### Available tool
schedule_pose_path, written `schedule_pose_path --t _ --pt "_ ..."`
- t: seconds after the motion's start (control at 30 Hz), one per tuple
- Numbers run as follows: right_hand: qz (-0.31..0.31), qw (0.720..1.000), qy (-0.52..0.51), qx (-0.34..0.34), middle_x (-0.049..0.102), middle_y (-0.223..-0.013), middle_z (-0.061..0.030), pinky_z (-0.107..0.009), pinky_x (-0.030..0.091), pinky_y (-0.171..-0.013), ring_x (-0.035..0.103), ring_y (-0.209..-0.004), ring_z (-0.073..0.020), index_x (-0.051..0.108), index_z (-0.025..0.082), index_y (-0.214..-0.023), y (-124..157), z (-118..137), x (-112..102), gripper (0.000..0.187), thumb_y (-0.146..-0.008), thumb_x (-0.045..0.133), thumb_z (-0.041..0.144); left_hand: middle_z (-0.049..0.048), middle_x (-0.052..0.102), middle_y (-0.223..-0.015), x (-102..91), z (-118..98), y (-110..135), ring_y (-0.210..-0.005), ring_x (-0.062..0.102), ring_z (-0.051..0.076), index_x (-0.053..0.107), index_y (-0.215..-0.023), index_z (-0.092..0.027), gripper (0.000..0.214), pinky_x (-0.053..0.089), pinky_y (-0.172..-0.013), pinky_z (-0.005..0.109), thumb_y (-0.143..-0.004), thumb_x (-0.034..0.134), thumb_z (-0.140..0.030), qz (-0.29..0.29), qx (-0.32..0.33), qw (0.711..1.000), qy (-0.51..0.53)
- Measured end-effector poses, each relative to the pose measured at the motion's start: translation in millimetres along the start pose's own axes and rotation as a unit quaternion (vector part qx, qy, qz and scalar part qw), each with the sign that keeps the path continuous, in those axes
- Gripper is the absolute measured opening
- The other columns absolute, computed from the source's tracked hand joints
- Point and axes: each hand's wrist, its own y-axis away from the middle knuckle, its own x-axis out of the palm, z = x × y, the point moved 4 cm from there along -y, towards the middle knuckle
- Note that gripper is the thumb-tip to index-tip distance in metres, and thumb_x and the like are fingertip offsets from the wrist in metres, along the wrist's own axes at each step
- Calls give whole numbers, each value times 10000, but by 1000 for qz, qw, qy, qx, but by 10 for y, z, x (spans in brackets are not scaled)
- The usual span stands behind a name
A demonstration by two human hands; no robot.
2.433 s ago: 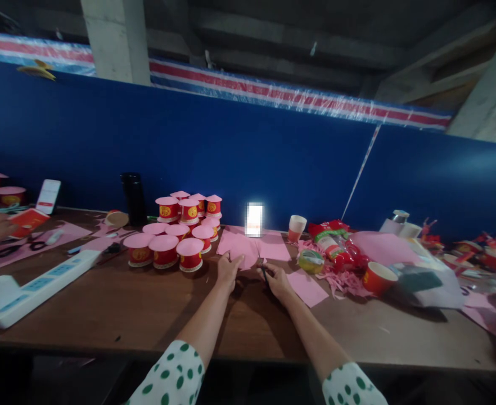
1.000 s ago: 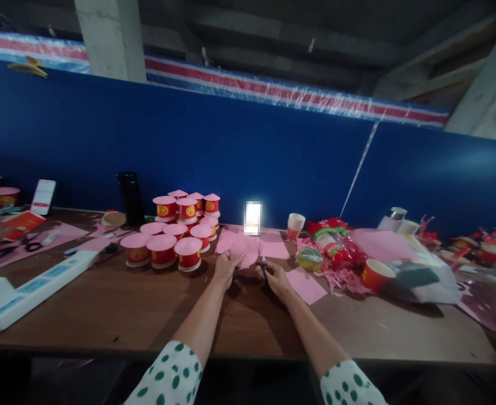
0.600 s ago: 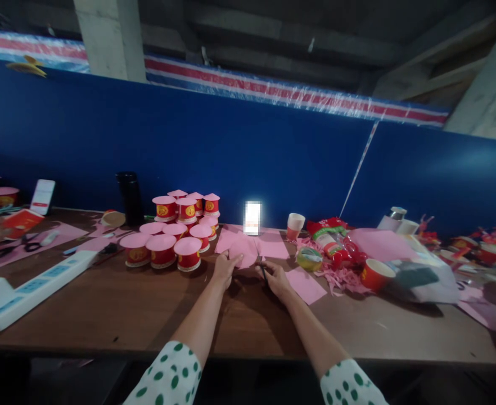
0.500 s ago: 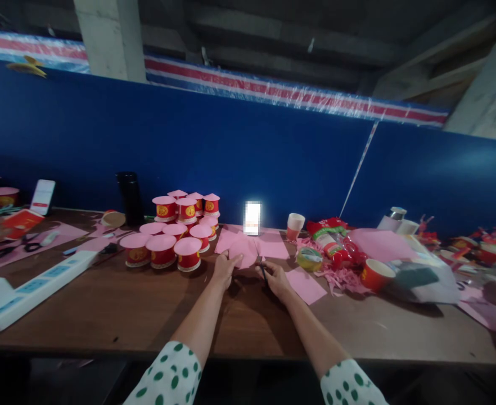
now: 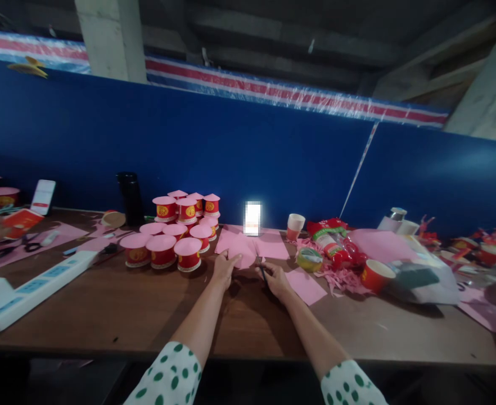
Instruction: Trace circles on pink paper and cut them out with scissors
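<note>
Nearer the wearer than the bright rectangular phone-like screen (image 5: 252, 218), the left hand (image 5: 223, 271) pinches a rounded pink paper piece (image 5: 244, 255); the right hand (image 5: 277, 280) is curled round black-handled scissors (image 5: 264, 274). A slipping pinch could misdirect the cut.

The phone (image 5: 252, 218) stands at the back of the table (image 5: 147, 320), before the partition (image 5: 231, 140). In front of it lie sheets (image 5: 275, 246), with paper (image 5: 243, 253) in the left hand (image 5: 225, 271) and scissors (image 5: 264, 274) in the right hand (image 5: 276, 280). Left of the sheets are lidded cups (image 5: 162, 256); behind and left of these, a flask (image 5: 130, 198); farther left and nearer, a power strip (image 5: 41, 284). Right of the sheets stands an open cup (image 5: 295, 226), tape (image 5: 309, 260) before it. Right of the tape are shreds (image 5: 344, 279), a bag (image 5: 329, 236) behind them.
</note>
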Motion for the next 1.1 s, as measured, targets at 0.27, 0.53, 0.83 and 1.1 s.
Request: schedule_pose_path --t 0.27,0.53,0.83,1.1 --pt "2 1000 -1 4 529 -554 23 -211 353 -447 428 -485 -103 662 157 -928 0 -29 2 346 -701 590 407 58 658 -678 -29 53 -43 -616 606 167 617 -901 -83 461 474 -613 292 -525 739 -320 -10 9 1000 9" --pt "-2 999 -43 15 479 -512 38 -205 345 -414 390 -434 -89 646 167 -942 -9 -74 28 342 -710 579 410 78 668 -744 75 19 42 -689 621 178 610 -909 -90 472 483 -650 289 -524 751 -325 27 -11 999 39" --pt "-22 998 -53 18 497 -514 37 -209 356 -411 414 -422 -92 643 173 -925 -9 -55 30 341 -691 589 414 68 662 -833 178 -59 160 -694 625 168 562 -1001 -152 505 503 -628 292 -548 753 -267 72 -51 992 86" --pt "-33 996 -69 37 500 -515 33 -206 359 -386 425 -419 -98 628 174 -900 -3 -53 36 321 -678 609 405 65 647 -863 162 -39 151 -665 613 146 577 -865 -148 394 509 -597 262 -545 760 -288 47 -87 991 88"
